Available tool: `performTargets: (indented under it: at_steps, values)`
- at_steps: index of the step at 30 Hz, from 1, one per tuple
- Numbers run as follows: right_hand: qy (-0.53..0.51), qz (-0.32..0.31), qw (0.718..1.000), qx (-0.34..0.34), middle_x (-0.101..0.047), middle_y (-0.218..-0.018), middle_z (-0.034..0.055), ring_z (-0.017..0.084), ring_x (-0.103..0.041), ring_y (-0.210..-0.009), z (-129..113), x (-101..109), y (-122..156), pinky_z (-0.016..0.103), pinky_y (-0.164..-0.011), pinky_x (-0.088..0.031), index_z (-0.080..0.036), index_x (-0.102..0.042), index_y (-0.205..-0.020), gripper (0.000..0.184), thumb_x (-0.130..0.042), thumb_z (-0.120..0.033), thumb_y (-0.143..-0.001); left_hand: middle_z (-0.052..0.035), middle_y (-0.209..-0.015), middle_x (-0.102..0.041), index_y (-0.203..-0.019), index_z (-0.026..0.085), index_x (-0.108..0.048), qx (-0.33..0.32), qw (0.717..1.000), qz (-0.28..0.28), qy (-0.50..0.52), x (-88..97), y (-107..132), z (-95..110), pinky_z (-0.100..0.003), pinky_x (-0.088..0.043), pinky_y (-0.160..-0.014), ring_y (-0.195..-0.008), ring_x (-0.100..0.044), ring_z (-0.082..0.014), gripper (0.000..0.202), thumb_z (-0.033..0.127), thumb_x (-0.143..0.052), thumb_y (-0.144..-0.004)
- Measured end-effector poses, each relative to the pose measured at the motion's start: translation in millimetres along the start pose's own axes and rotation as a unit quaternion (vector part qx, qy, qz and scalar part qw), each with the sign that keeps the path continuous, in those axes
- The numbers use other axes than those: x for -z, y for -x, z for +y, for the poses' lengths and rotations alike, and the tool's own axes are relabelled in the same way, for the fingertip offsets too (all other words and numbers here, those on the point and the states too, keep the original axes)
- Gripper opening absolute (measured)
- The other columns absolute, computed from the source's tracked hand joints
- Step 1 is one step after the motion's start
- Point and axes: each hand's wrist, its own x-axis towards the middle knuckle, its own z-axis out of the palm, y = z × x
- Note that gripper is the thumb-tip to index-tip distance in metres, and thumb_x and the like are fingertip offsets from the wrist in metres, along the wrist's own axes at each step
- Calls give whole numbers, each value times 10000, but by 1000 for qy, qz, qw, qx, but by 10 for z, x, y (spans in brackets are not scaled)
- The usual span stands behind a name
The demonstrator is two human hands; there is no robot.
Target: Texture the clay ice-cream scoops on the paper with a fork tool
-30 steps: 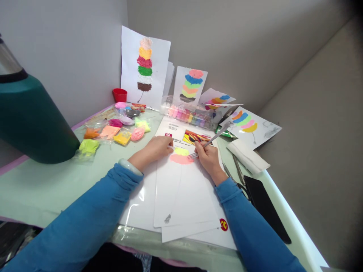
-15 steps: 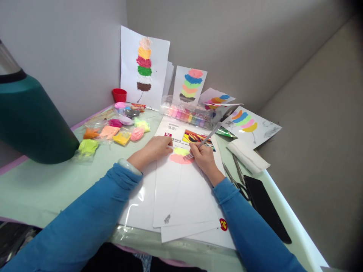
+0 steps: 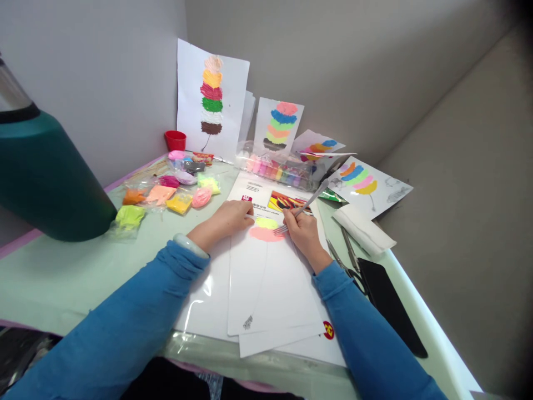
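Observation:
A metal fork (image 3: 312,196) is in my right hand (image 3: 303,232), its tines touching the right end of a pink clay patch (image 3: 265,234). Directly above that patch lies a yellow one (image 3: 266,223). Both are on a white sheet of paper (image 3: 268,289), which also bears a thin pencil line and a small dark scribble near its lower edge. My left hand (image 3: 231,218) has its fingers curled together on the sheet's upper left corner, beside the yellow patch. The fingertips are partly hidden.
Bagged coloured clay (image 3: 160,195) and a large green bottle (image 3: 50,178) stand left. A plastic tray of clay (image 3: 275,169) and upright pictures (image 3: 194,100) are behind. To the right lie a folded tissue (image 3: 363,228), scissors (image 3: 357,278) and a black phone-like slab (image 3: 391,305).
The fork's tines and my right hand have shifted slightly right along the pink patch. The paper's lower part has swung a little to the right. My left hand stays nearly still.

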Motion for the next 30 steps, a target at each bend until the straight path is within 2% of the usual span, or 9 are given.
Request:
performTargets:
  at_steps: [7, 16, 22, 30]
  values:
    - [10, 19, 1000, 16, -586, -519, 16, 143, -560, -531, 7, 20, 1, 258, -594, -406, -198, -551, -542, 402, -442, -410, -866, -61, -830, -670, -861, 191, -622, -4, 1000, 4, -1, 0, 1, -5, -286, -376, -625, -761, -588, -209, 210, 285, -486, -731]
    - [-66, 17, 998, 8, -569, -522, 5, 137, -543, -530, -66, -5, 25, 250, -537, -387, -195, -548, -559, 390, -460, -428, -859, -61, -837, -672, -861, 195, -622, -2, 1000, -1, 2, 13, 12, 4, -284, -379, -628, -764, -586, -206, 208, 285, -486, -731]
    - [-48, -14, 999, 9, -569, -526, 1, 134, -541, -532, -46, -30, 21, 246, -525, -373, -190, -567, -580, 387, -465, -449, -848, -58, -841, -673, -869, 192, -622, -1, 1000, 2, 3, 13, 19, 9, -280, -382, -635, -773, -589, -203, 213, 281, -484, -734]
    - [-17, -7, 1000, 9, -569, -509, 1, 140, -553, -524, -34, 4, 10, 253, -551, -390, -201, -552, -565, 377, -452, -419, -855, -51, -836, -669, -865, 205, -627, 0, 1000, -1, 15, 17, 13, 6, -280, -390, -640, -764, -589, -203, 209, 286, -494, -726]
